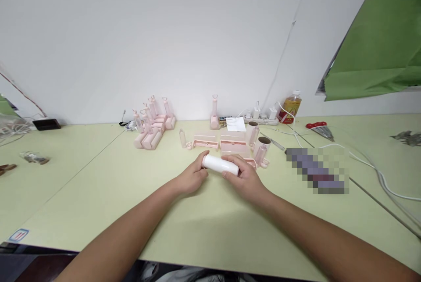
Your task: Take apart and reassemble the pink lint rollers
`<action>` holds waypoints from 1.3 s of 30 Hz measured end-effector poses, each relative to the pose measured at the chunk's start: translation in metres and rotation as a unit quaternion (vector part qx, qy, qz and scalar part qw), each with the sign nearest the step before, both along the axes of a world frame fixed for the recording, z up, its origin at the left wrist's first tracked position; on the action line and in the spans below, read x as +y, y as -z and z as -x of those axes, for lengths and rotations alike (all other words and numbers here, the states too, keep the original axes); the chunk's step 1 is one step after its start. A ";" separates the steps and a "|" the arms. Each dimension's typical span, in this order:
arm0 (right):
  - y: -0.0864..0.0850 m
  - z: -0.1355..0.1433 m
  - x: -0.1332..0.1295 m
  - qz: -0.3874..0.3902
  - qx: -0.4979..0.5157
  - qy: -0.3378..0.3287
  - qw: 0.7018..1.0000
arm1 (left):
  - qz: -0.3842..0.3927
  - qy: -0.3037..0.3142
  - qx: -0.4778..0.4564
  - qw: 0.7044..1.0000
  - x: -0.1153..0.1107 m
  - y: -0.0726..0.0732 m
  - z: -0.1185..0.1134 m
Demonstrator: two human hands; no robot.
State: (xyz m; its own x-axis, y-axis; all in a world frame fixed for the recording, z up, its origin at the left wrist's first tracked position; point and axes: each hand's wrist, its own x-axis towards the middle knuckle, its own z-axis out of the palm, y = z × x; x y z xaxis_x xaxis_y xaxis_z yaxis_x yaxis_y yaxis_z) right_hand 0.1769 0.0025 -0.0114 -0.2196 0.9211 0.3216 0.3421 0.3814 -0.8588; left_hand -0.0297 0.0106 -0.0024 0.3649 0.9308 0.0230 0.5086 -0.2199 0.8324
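Between my two hands a white lint roller [220,165] is held lengthwise above the table, its right end tilted slightly down. My left hand [193,176] closes on the left end, where a thin pinkish rim shows. Around the right end my right hand [245,179] is wrapped, thumb on the near side. Just beyond lie open pink roller covers [233,146] and a clear pink handle [182,138]. Two upright sticky-paper rolls with brown cores, one of them a white roll [264,141], stand to the right beside another clear handle [261,155].
Several pink lint rollers [153,137] are grouped at the back left, and one pink roller [215,119] stands by the wall. A power strip [268,121], white cables, a yellow-labelled bottle [291,106] and red-handled scissors [319,129] lie at the right. A blurred patch [317,171] hides something.
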 end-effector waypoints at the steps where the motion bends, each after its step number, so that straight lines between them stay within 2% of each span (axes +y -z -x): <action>1: 0.000 0.000 0.000 0.002 0.001 -0.004 1.000 | -0.010 -0.005 0.011 1.000 0.000 0.000 0.000; 5: -0.002 0.000 -0.002 -0.005 0.004 -0.015 1.000 | -0.027 -0.006 0.017 0.999 0.000 0.000 0.000; 9: -0.001 -0.001 -0.002 0.002 0.012 -0.014 1.000 | 0.005 -0.002 -0.025 1.000 -0.001 -0.001 0.000; 14: -0.003 0.000 -0.002 0.096 0.088 -0.032 0.991 | 0.081 0.041 -0.099 0.991 -0.005 -0.005 -0.003; 18: -0.008 0.002 -0.003 0.126 0.136 -0.044 0.982 | 0.102 0.057 -0.120 0.986 -0.008 -0.008 -0.003; 21: -0.009 0.002 -0.002 0.152 0.187 -0.048 0.969 | 0.069 0.051 -0.115 0.990 -0.006 -0.009 -0.002; 24: -0.008 0.002 0.001 0.185 0.278 -0.042 0.942 | -0.004 0.022 -0.152 0.988 -0.003 -0.007 -0.001; 29: -0.007 0.003 0.003 0.217 0.373 -0.021 0.902 | -0.177 -0.077 -0.220 0.956 -0.005 0.005 -0.011; 30: -0.007 0.003 0.002 0.221 0.382 -0.015 0.897 | -0.185 -0.075 -0.223 0.954 -0.007 0.008 -0.015; 33: -0.010 0.003 0.001 0.232 0.401 0.002 0.886 | -0.129 0.024 -0.197 0.972 -0.013 0.014 -0.025; 35: -0.013 0.002 0.000 0.241 0.404 -0.001 0.883 | -0.118 0.059 -0.180 0.975 -0.013 0.013 -0.024; 39: -0.019 0.002 -0.005 0.267 0.375 -0.078 0.884 | -0.156 0.079 -0.169 0.970 -0.007 0.000 -0.009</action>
State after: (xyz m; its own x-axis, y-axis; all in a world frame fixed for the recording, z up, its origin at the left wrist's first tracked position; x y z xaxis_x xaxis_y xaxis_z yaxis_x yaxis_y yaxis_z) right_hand 0.1747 -0.0025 0.0079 -0.2675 0.9627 -0.0416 -0.4205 -0.1555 -0.8939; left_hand -0.0204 0.0031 -0.0026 0.4249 0.7926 0.4374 0.1568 -0.5403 0.8267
